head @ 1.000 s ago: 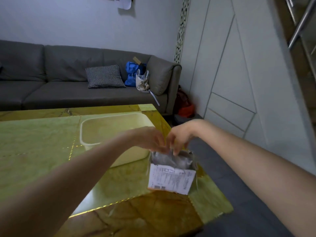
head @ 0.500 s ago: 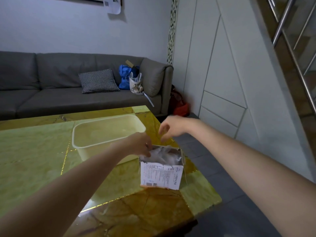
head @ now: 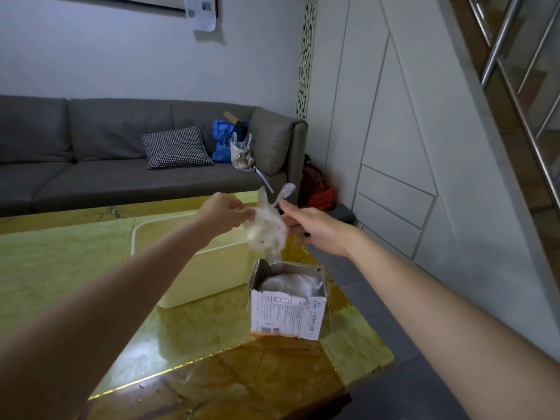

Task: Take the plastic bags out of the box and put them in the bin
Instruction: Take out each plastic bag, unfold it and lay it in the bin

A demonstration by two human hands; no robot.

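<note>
Your left hand pinched a crumpled bag above the box, right hand spread, fingers touching the bag, more bags inside the box, bin just left on the table.

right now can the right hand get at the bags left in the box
Probably yes: the right hand hangs open just above the box, whose top is open, with the plastic bags exposed and nothing between.

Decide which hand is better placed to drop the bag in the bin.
Left. The left hand already grips the bag, beside the bin. The right hand is open, on the bag's far side from the bin.
</note>
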